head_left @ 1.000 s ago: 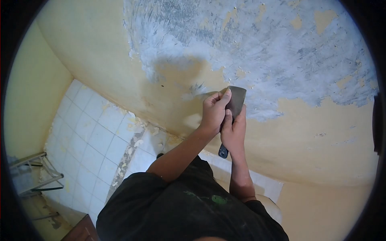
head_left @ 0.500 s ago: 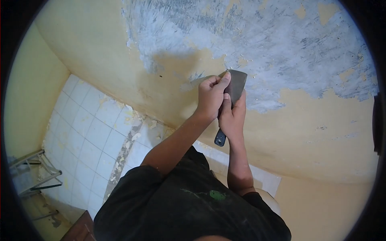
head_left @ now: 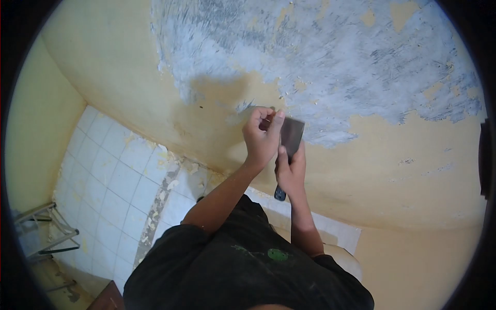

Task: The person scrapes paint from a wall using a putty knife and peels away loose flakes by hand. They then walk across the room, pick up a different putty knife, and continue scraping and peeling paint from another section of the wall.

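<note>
My right hand [head_left: 293,173] is wrapped around the dark handle [head_left: 280,194] of a paint scraper, whose wide grey metal blade [head_left: 293,133] points up toward the wall. Beside the blade's left edge is my left hand [head_left: 262,135], its fingers curled and its thumb near the blade's corner. Whether the left thumb touches the blade, or anything is pinched in those fingers, I cannot make out. In front of both hands stands a wall [head_left: 320,93] with yellow paint stripped off in a large patch, showing a grey-white, scratched surface. Some paint remnants cling to it.
White floor tiles [head_left: 111,181] with paint flakes lie down to the left, crossed by a broken strip [head_left: 155,212] with debris. A metal ladder-like frame [head_left: 62,232] stands at the far left. A dark object [head_left: 485,157] is at the right edge.
Both hands and the scraper have moved slightly down and left in view. My left thumb has shifted from the blade's face to its left edge. The view has tilted slightly.
</note>
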Demonstrator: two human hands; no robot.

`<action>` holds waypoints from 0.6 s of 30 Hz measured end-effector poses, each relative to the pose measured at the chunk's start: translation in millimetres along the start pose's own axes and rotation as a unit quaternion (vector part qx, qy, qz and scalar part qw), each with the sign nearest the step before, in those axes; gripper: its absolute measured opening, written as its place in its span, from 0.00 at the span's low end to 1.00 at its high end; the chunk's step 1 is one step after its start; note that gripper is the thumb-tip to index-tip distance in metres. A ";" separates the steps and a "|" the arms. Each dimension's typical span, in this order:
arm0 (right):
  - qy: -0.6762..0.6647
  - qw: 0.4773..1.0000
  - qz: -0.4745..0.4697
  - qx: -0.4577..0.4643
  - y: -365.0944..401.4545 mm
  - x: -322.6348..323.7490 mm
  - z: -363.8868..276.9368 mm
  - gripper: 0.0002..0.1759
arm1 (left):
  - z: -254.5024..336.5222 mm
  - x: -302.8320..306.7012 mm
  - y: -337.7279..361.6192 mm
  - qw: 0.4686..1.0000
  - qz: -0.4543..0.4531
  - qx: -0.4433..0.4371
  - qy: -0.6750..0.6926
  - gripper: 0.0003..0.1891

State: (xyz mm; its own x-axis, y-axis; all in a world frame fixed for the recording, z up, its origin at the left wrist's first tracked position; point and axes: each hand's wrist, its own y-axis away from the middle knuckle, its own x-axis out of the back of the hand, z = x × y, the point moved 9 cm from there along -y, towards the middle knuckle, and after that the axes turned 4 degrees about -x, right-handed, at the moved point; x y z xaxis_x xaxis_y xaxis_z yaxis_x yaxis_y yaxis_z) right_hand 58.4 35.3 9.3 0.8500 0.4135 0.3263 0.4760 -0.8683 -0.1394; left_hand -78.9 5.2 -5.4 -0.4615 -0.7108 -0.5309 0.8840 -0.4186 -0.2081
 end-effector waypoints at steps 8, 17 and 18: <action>-0.015 0.984 -0.062 -0.165 73.9 13.1 103.0 0.11 | 79.4 -25.1 -32.6 0.893 -0.096 -0.291 -0.331 0.09; -0.063 0.984 -0.051 -0.161 77.6 21.6 106.0 0.09 | 69.3 -36.9 -23.2 0.840 -0.127 -0.418 -0.322 0.06; -0.062 0.984 -0.050 -0.160 74.2 22.4 99.7 0.09 | 68.9 -32.9 -23.6 0.855 -0.125 -0.404 -0.301 0.06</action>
State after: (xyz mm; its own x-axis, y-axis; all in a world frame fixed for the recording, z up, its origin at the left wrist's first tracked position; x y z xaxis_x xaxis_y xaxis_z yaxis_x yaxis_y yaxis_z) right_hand 135.2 7.5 -87.0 0.8327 0.5144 0.2050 0.4804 -0.8552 0.1948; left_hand -89.8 -0.5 73.6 -0.3836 -0.9199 0.0812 0.4024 -0.2456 -0.8819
